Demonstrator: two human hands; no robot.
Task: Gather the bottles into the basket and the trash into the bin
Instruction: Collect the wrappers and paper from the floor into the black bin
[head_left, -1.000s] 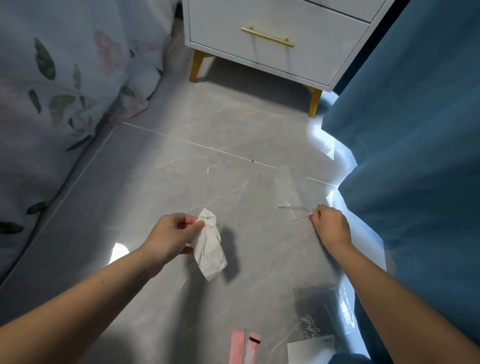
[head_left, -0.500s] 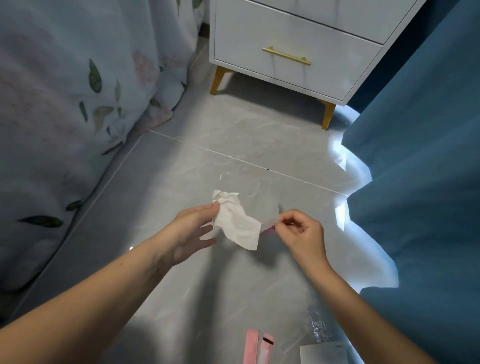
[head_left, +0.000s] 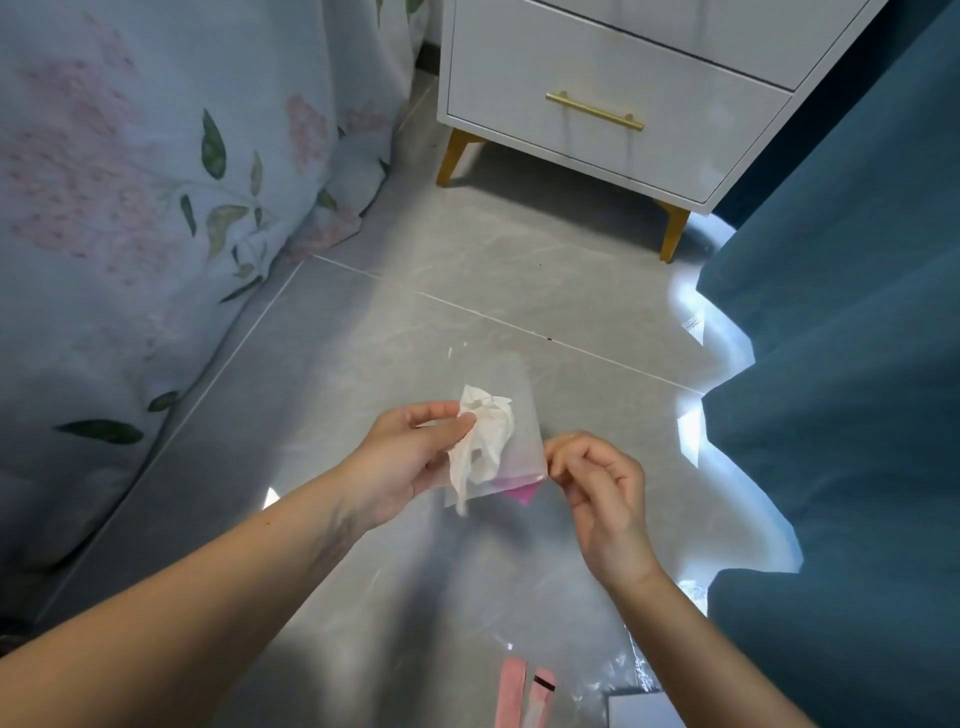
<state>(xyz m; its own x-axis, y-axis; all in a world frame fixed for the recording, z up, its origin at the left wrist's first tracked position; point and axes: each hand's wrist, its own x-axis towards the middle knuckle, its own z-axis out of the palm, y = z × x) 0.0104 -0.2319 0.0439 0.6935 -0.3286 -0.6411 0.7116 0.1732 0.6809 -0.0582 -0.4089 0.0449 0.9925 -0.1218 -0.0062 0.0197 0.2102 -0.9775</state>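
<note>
My left hand (head_left: 410, 457) pinches a crumpled white tissue (head_left: 483, 441) above the grey tile floor. Behind the tissue hangs a clear plastic wrapper (head_left: 519, 410) with a pink strip at its lower edge. My right hand (head_left: 597, 493) pinches the wrapper's lower right corner. The two hands are close together, with the tissue lying against the wrapper. No bottle, basket or bin is in view.
Two pink strips (head_left: 522, 693) and a clear plastic bag (head_left: 631, 675) with a white card lie on the floor near the bottom edge. A white nightstand (head_left: 597, 93) with gold legs stands ahead. A floral bedspread (head_left: 130, 208) hangs at left, a teal curtain (head_left: 857, 364) at right.
My right hand picked the clear wrapper off the floor by the curtain and brought it left to the tissue. My left hand rose with the tissue. The view tilted up.
</note>
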